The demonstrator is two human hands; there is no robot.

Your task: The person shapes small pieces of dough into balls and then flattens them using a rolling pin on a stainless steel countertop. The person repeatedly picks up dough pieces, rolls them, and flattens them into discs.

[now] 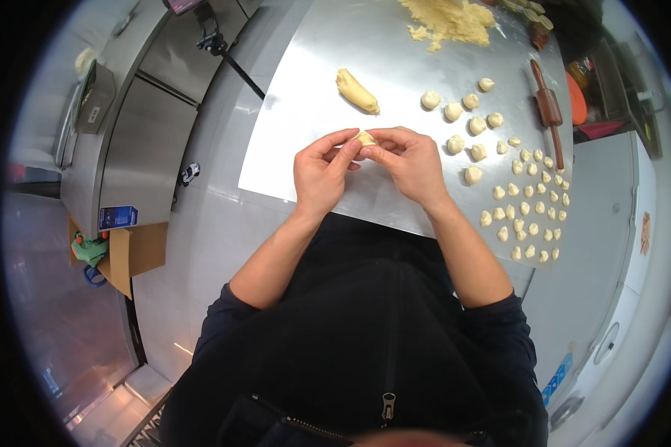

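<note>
Between the fingertips of my left hand (324, 167) and my right hand (404, 160) is a small piece of pale yellow dough (366, 138). Both hands are closed in a pinch around it, thumbs toward me, above the near edge of the steel table. Just beyond them lies a thick yellow dough log (357, 92). To the right of my right hand sit several larger dough balls (455, 144), loosely grouped. Farther right, many smaller dough pieces (525, 208) are spread in rough rows.
The metal table (306, 112) reaches away from me. A rolling pin (549, 108) lies along its right edge, and crumbly yellow dough (451, 21) is heaped at the far side. A black stand (235, 65) rises at the left. Beyond the floor gap are steel cabinets (143, 141) and a cardboard box (143, 249).
</note>
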